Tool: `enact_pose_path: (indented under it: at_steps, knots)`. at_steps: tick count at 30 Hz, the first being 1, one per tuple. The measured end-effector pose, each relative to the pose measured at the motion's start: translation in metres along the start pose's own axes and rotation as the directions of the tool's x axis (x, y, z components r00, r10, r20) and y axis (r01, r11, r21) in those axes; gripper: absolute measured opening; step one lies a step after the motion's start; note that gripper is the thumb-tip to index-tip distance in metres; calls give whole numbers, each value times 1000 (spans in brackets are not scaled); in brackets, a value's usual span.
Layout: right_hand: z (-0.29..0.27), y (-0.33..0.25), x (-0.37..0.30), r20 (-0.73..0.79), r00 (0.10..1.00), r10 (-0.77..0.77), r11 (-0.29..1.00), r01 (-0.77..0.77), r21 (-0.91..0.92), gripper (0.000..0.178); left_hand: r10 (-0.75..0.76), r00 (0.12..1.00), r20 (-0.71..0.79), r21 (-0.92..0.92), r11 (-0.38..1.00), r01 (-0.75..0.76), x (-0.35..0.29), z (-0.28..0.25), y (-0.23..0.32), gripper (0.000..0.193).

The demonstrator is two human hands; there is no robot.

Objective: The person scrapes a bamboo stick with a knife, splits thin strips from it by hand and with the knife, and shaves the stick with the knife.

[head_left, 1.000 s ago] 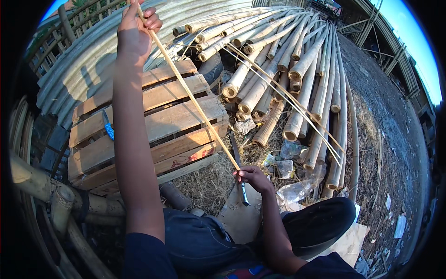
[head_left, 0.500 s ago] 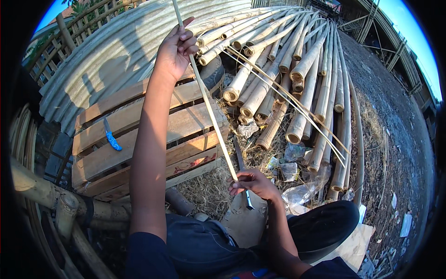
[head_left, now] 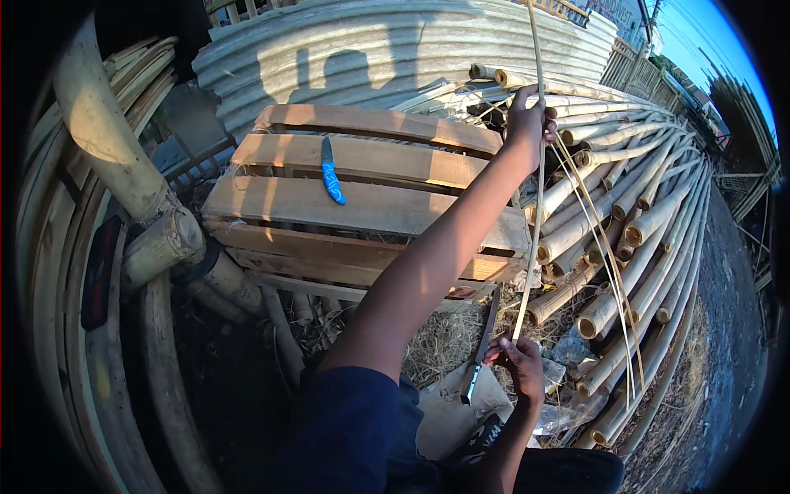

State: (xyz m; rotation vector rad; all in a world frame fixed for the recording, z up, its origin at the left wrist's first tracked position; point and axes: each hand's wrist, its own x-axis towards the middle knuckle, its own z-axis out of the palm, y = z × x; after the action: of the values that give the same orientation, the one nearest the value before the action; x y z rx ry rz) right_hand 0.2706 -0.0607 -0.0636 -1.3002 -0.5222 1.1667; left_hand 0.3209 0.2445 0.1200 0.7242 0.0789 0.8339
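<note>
A long thin bamboo strip (head_left: pixel 533 239) stands nearly upright between my two hands. My left hand (head_left: pixel 529 128), arm stretched far out, is closed round its upper part; the strip runs on past the top of the view. Lower down, my right hand (head_left: pixel 523 362) pinches the strip's bottom end between thumb and fingers. Just left of that hand, a long-bladed knife (head_left: pixel 485 336) with a dark handle lies low, apart from the fingers. A smaller knife with a blue patterned handle (head_left: pixel 332 185) rests on the wooden slatted crate (head_left: pixel 329 202), left of my left forearm.
Cut bamboo poles (head_left: pixel 605 313) are piled on the right, with a few thin strips (head_left: pixel 613 280) lying across them. Corrugated sheeting (head_left: pixel 354 62) stands behind the crate. Thick bamboo posts (head_left: pixel 123 140) rise at the left. Plastic scraps (head_left: pixel 568 412) and dry grass litter the ground.
The view has swung left, so crate, poles and hands appear farther right. Both hands still hold the strip, which now looks more upright.
</note>
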Motion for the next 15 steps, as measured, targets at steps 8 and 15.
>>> enact_pose_path:
  at_steps: [8,15]
  knots:
    - [28,-17,21,-224,951,-215,973,228,33,18,131,991,14,192,972,-131,-11,-5,29,24]
    - [13,-53,20,-428,654,-624,765,399,-505,21,469,868,165,813,433,-389,-19,-8,50,47]
